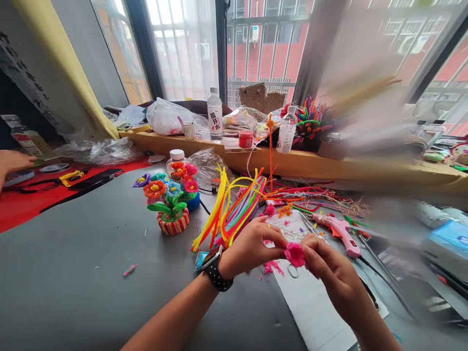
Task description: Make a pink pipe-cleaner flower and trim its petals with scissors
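Observation:
Between my two hands is a small pink pipe-cleaner flower (294, 254), cupped in shape. My left hand (252, 243), with a watch on its wrist, pinches the flower's left side between thumb and finger. From the right, my right hand (329, 265) grips the other edge with thumb and forefinger. Below them lies a white sheet of paper (310, 297) with scissors partly hidden by my right hand. Pink fuzz scraps (272, 266) are scattered by the paper. Just beyond my left hand is a bundle of coloured pipe cleaners (239, 209).
A striped pot of pipe-cleaner flowers (173, 222) stands left of the bundle. A pink glue gun (341, 234) with a cord lies right. Bottles (215, 117) and a red jar (245, 138) line the wooden ledge. Another person's hand (14, 161) is at far left. The right side is blurred.

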Action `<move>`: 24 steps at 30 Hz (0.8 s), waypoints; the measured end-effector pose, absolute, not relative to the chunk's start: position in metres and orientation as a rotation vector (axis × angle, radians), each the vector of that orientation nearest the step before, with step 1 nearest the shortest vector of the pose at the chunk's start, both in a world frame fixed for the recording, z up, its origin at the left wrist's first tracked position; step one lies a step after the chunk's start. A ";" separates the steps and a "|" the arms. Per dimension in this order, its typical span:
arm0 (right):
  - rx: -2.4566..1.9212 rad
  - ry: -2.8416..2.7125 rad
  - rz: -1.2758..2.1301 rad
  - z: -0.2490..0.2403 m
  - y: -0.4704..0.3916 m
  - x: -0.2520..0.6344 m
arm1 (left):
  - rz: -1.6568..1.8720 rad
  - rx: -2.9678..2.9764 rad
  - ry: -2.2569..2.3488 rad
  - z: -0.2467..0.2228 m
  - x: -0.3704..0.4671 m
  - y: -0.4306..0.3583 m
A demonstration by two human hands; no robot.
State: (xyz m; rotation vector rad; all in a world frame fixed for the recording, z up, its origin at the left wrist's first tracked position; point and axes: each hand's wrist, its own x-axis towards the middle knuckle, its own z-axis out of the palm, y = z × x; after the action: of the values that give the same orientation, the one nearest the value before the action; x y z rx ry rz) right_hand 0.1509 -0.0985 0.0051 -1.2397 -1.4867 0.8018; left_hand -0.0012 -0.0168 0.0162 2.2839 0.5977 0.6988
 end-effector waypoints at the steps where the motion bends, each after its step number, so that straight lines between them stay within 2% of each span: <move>1: -1.227 -1.452 0.822 0.003 -0.098 0.150 | 0.698 2.284 0.604 0.016 -0.001 -0.017; 10: -1.121 -1.171 1.042 -0.012 -0.092 0.143 | 0.665 2.277 0.668 0.017 0.000 -0.019; 15: -1.154 -1.127 1.014 -0.012 -0.091 0.141 | 0.681 2.212 0.698 0.017 0.000 -0.018; 18: -1.254 -1.279 0.787 -0.007 -0.092 0.149 | 0.686 2.098 0.684 0.018 0.000 -0.018; 24: -1.240 -1.708 -0.050 -0.001 -0.097 0.164 | 0.594 1.780 0.597 0.023 -0.002 -0.019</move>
State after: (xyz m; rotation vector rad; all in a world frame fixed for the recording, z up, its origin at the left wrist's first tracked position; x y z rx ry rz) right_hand 0.1641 -0.0971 -0.0009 -1.2397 -1.7080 -0.0501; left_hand -0.0022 -0.0192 0.0234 1.7804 0.5972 0.5937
